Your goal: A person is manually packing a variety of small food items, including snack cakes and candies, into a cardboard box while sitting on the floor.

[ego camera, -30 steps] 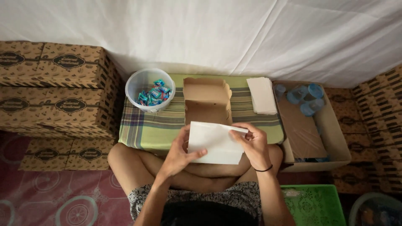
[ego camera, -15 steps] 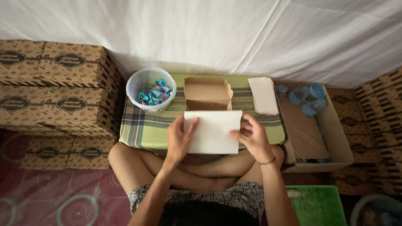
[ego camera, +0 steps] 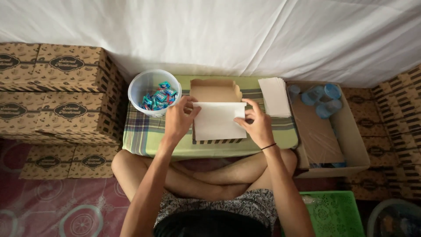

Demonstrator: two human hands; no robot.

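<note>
1. Paper first: I hold a white sheet of paper [ego camera: 218, 121] flat over the open cardboard box [ego camera: 215, 91] on the low table in front of my crossed legs. Its long side runs left to right, square with the table edge, and its top edge lies across the box's mouth.
2. My left hand [ego camera: 178, 119] pinches the sheet's left edge, thumb on top, fingers closed against the paper.
3. My right hand [ego camera: 256, 125] grips the right edge the same way, fingertips [ego camera: 250, 104] pressed at the upper right corner. Both hands are clamped on the sheet, one at each short end.
4. The box stands with its lid tipped up and away from me; its striped front wall shows just below the sheet's lower edge.
5. The table wears a green checked cloth [ego camera: 144, 131].
6. A clear plastic tub [ego camera: 142, 85] of blue-wrapped sweets [ego camera: 158, 97] sits just left of the box, near my left hand.
7. A stack of white sheets [ego camera: 274, 96] lies just right of the box.
8. Further right, an open carton [ego camera: 351, 136] holds blue-lidded cups [ego camera: 322, 98].
9. Printed brown boxes [ego camera: 57, 92] are piled to my left.
</note>
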